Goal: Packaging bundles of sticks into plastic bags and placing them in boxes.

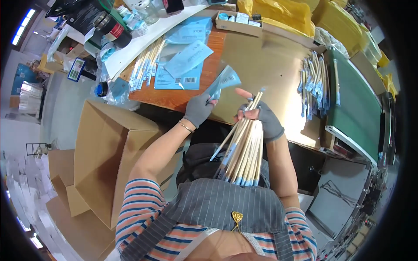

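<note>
My left hand (199, 109), in a grey fingerless glove, pinches a light blue plastic bag (226, 80) by its lower end, above the table's front edge. To its right, my right hand (269, 122), gloved the same way, is closed round a bundle of thin wooden sticks (246, 150). They look wrapped in clear sleeves with blue ends, and fan downward in front of my apron. The index finger points away from the bundle, to the left. More light blue bags (188, 58) lie flat at the back left of the table, beside a row of similar sticks (147, 65).
Another heap of sticks (315, 85) lies at the right, beside a green belt-like surface (358, 106). A tall open cardboard box (102, 150) stands at my left. Behind the table are a small carton (238, 28) and yellow bags (278, 15); a thermos (112, 29) stands at the back left.
</note>
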Available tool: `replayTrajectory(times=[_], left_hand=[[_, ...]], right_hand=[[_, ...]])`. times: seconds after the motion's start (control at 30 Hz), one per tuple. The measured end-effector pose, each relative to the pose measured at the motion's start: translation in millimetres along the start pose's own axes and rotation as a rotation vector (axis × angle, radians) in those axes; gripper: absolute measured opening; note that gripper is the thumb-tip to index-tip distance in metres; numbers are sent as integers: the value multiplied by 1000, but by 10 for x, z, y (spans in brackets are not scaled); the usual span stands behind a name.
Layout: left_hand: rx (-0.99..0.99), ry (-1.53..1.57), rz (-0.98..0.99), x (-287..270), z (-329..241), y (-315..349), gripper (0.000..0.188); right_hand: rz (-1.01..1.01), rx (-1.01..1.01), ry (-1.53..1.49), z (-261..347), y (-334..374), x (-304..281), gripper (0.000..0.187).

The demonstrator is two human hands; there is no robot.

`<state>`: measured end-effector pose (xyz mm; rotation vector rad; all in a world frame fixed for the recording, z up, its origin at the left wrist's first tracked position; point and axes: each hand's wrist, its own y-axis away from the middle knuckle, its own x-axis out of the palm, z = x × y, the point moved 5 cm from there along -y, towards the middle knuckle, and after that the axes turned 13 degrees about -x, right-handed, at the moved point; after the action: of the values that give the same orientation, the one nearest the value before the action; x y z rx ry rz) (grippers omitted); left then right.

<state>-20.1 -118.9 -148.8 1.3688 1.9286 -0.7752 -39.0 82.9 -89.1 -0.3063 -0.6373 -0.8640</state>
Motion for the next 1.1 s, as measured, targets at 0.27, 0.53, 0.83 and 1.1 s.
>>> replayTrajectory(times=[0.27, 0.53, 0.83, 1.1], left_hand=[[-39, -20, 152, 525, -116, -245, 34], [40, 138, 183, 336, -412, -320, 25], [751, -133, 145, -272, -1100, 337, 29], [747, 271, 4, -497, -989, 1085, 36]], right_hand=[[8, 3, -72, -77, 19, 59, 76], [-87, 197, 34, -461, -50, -187, 83], [-88, 85, 141, -674, -77, -371, 20], [-415, 185, -343, -726, 1087, 112, 38]])
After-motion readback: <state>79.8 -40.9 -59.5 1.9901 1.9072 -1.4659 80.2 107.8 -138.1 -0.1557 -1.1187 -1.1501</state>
